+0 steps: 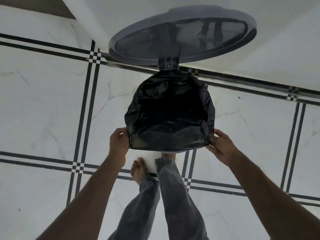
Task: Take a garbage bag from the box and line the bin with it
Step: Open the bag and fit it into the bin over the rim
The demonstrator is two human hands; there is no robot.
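Note:
A black garbage bag (166,137) is spread over the round mouth of a pedal bin, folded down over its rim all around. The bin body is almost wholly covered; only a pale sliver shows under the bag's near edge. The bin's grey lid (181,35) stands raised against the wall behind. My left hand (119,141) grips the bag's edge at the near left of the rim. My right hand (220,144) grips the edge at the near right. The box of bags is out of view.
White marble-look floor tiles with black double lines (83,108) surround the bin. A white wall (259,54) rises just behind it. My legs in grey jeans (169,196) stand right in front, one bare foot (138,170) on the floor, the other under the bin's front.

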